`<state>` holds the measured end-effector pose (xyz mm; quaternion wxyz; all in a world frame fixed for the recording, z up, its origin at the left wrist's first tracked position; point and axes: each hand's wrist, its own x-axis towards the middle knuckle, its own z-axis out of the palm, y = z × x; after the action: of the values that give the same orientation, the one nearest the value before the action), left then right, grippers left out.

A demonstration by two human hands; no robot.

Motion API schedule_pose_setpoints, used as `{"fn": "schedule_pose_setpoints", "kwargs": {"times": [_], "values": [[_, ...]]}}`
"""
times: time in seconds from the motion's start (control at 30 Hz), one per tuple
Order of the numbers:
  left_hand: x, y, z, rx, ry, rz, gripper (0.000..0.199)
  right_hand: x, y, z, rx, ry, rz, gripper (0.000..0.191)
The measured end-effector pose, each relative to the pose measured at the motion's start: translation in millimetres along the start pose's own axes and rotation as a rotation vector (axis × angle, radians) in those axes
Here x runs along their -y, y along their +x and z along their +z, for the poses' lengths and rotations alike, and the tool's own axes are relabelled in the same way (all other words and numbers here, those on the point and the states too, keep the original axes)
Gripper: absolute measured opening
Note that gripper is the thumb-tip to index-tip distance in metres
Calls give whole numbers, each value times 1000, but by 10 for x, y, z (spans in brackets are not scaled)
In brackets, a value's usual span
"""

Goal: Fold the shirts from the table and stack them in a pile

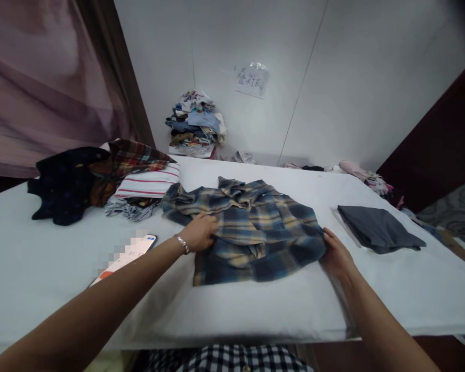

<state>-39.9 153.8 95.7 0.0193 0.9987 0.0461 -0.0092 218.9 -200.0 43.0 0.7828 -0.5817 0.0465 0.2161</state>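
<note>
A plaid shirt (271, 222) in dark blue, tan and grey lies rumpled on the white table (271, 315), its collar toward the far side. On its left part rests my left hand (199, 232), a bracelet at the wrist, the fingers curled into the cloth. My right hand (339, 253) pinches the shirt's right edge between thumb and fingers. The near hem at the left lies flat on the table, and some folds bunch up in the middle.
Left of the shirt are a phone (129, 256) and a heap of clothes, including a dark garment (67, 181) and a striped one (149, 183). At right lies a folded dark grey garment (380, 227). A tall clothes stack (197, 121) stands by the wall under a paper sign (251, 80).
</note>
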Motion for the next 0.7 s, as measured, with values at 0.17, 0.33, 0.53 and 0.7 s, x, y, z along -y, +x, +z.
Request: {"fn": "schedule_pose_setpoints", "kwargs": {"times": [0.17, 0.33, 0.53, 0.7], "values": [[137, -290, 60, -25, 22, -113, 19, -107, -167, 24, 104, -101, -1, 81], [268, -373, -133, -132, 187, -321, 24, 162, -98, 98, 106, 44, -208, 61], [240, -646, -461, -359, 236, -571, 28, 522, 55, -199, 10, 76, -386, 49], [326, -700, -266, -210, -80, -718, 25, 212, 116, -126, 94, -142, -173, 34]]}}
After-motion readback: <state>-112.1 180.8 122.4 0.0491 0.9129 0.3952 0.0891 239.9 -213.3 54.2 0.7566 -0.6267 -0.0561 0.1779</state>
